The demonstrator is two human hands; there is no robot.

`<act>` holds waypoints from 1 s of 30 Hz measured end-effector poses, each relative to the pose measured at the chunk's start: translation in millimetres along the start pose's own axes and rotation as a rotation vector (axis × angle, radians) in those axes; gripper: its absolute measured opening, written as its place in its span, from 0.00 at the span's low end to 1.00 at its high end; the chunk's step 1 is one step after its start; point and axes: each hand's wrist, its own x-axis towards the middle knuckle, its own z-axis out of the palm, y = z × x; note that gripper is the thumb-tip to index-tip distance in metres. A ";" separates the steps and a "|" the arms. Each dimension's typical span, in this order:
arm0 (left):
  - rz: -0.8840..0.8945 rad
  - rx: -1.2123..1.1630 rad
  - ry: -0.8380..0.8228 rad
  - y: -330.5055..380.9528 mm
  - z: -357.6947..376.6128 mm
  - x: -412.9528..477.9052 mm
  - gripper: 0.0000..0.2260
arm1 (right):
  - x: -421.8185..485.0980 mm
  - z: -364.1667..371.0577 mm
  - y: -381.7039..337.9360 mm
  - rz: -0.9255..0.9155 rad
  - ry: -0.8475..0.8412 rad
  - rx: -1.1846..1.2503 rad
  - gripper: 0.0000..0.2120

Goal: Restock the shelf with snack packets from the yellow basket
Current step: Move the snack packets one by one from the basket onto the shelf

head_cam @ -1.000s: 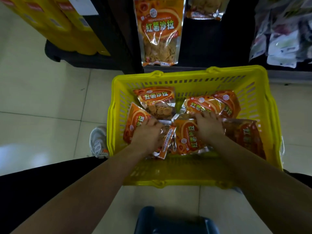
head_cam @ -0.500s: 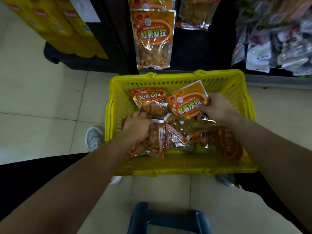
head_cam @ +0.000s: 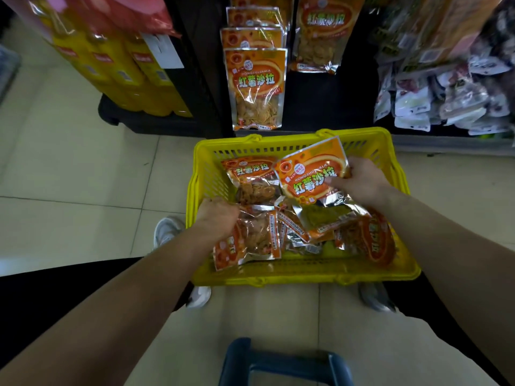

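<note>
Gripping HONGSHUSHALA packets [head_cam: 309, 176], left hand [head_cam: 217, 215], right hand [head_cam: 359, 181]

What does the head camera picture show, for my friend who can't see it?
A person's right hand holds an orange snack packet above a yellow basket of more packets, while the left hand grips a second packet inside it. Matching packets hang on the dark shelf behind.

A yellow basket [head_cam: 306, 279] sits on the tiled floor [head_cam: 83, 176] before a dark shelf [head_cam: 320, 107], snack packets piled inside. The right hand [head_cam: 359, 181] pinches one orange packet [head_cam: 309, 174] by its edge, tilted above the pile. The left hand [head_cam: 217, 218] grips a clear-fronted packet [head_cam: 250, 240] at the basket's near left. Matching packets [head_cam: 255, 87] hang on the shelf
</note>
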 end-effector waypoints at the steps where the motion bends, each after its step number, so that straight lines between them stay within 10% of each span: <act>1: 0.004 0.031 0.012 -0.9 3.0 -0.8 0.21 | 0.7 3.9 2.3 0.014 -0.008 -0.001 0.10; 11: 0.003 -0.047 -0.002 2.7 0.9 14.1 0.16 | 19.4 33.9 34.2 0.043 -0.074 -0.040 0.13; 17: 0.021 -0.916 -0.052 -11.7 -27.2 11.7 0.12 | 19.8 18.1 21.5 -0.001 -0.188 0.055 0.09; 27: 0.118 -1.106 0.376 -68.0 -162.1 -57.9 0.02 | -40.9 -91.5 -103.4 -0.198 -0.307 -0.101 0.08; 30: 0.148 -1.125 0.456 -83.7 -201.1 -90.0 0.16 | -71.9 -124.7 -139.0 -0.277 -0.246 -0.146 0.06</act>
